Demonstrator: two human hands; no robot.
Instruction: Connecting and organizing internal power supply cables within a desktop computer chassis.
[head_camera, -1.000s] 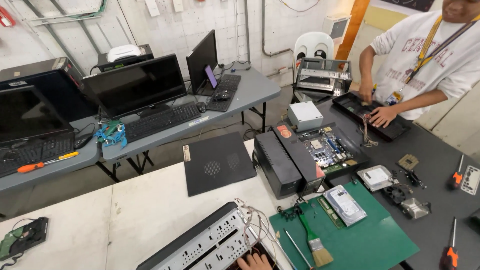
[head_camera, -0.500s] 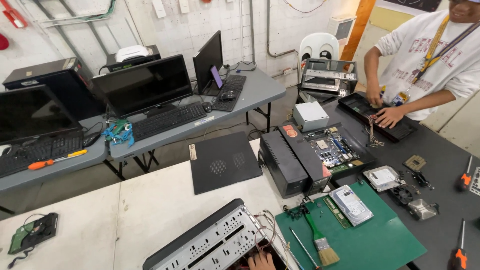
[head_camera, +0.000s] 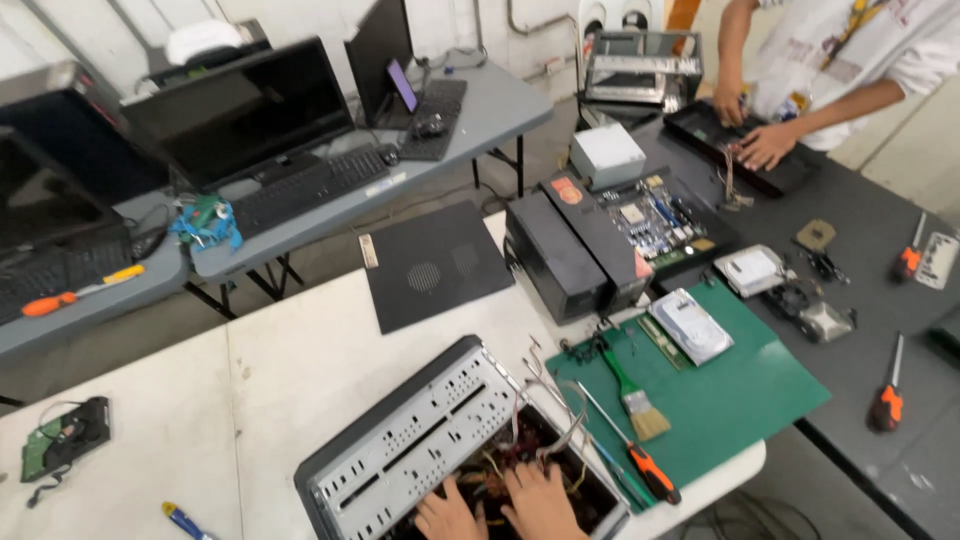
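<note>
Both my hands are at the bottom edge, inside an open grey computer case (head_camera: 400, 445) that lies on the white table (head_camera: 290, 370). My left hand (head_camera: 447, 515) rests among coloured cables in the case. My right hand (head_camera: 537, 503) lies just beside it, fingers spread over the same wiring (head_camera: 545, 420). Neither hand visibly grips anything. A black side panel (head_camera: 432, 265) lies on the table beyond the case.
A green mat (head_camera: 730, 390) to the right carries a brush (head_camera: 630, 395), an orange-handled screwdriver (head_camera: 640, 462) and a drive (head_camera: 690, 325). A second open case with a motherboard (head_camera: 655, 220) lies behind. Another person (head_camera: 830, 70) works at the dark table. Monitors (head_camera: 240, 110) and keyboards fill the grey tables.
The view has tilted down and closer, so the open case and both my hands now show at the bottom. The other person's hands stay on the black device.
</note>
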